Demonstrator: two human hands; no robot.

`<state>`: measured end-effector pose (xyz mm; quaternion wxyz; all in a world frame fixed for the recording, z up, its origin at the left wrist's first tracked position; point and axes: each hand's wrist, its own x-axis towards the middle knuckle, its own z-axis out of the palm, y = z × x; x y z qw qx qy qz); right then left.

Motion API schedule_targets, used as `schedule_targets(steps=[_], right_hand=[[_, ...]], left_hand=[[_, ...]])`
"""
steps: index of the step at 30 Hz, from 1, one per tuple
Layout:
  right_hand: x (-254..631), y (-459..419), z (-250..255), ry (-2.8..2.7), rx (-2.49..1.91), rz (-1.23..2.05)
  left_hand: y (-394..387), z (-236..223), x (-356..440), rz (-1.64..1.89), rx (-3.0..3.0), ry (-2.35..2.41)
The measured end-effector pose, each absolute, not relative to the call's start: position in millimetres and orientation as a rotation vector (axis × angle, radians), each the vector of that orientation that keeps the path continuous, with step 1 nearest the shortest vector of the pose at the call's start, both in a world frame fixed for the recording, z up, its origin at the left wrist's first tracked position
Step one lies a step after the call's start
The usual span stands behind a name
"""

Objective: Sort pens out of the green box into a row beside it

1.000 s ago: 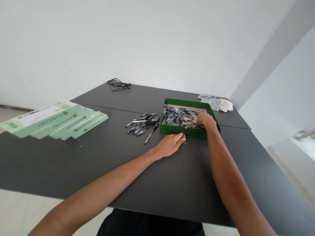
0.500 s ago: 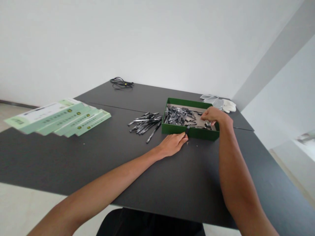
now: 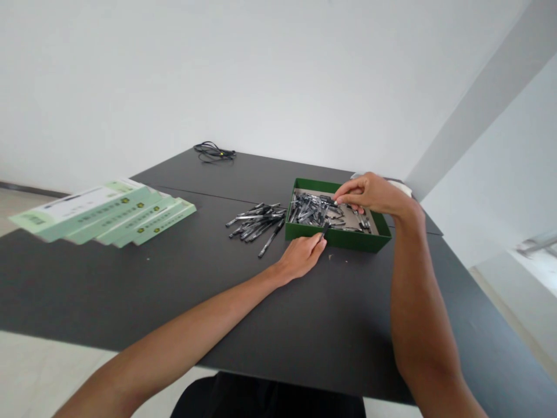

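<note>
A green box (image 3: 339, 237) stands at the right of the middle of the table. Inside lies a loose heap of clear-and-black pens (image 3: 310, 208), with a few more along its right side. My left hand (image 3: 303, 255) rests on the table against the box's front wall, closed around a pen (image 3: 324, 230) whose black end sticks up past the fingers. Above the box, my right hand (image 3: 364, 191) has its thumb and fingers pinched together at the right edge of the heap. What lies between those fingertips is too small to make out.
A spread bunch of pens (image 3: 256, 220) lies just left of the box. Several overlapping green-and-white boxes (image 3: 126, 212) are fanned out at the left. A black cable coil (image 3: 213, 152) sits at the back. Pale gloves (image 3: 401, 187) are partly hidden behind my right hand.
My right hand has risen from the box's right end and moved left to the heap. My left hand has shifted slightly left, still holding the pen.
</note>
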<state>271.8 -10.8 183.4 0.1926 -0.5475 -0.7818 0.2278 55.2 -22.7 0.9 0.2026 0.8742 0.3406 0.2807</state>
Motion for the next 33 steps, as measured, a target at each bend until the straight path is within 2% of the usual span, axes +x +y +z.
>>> schedule_targets(steps=[17, 25, 33], right_hand=[[264.7, -9.2, 182.6, -2.373, -1.545, 0.648], [266.7, -8.3, 181.7, -2.364, -1.522, 0.526], [266.7, -3.7, 176.1, -2.436, -1.578, 0.689]], left_hand=[[-22.6, -0.3, 54.8, 0.849, 2.431, 0.878], [-21.4, -4.0, 54.5, 0.864, 2.433, 0.896], [-21.3, -3.7, 53.5, 0.857, 2.432, 0.883]])
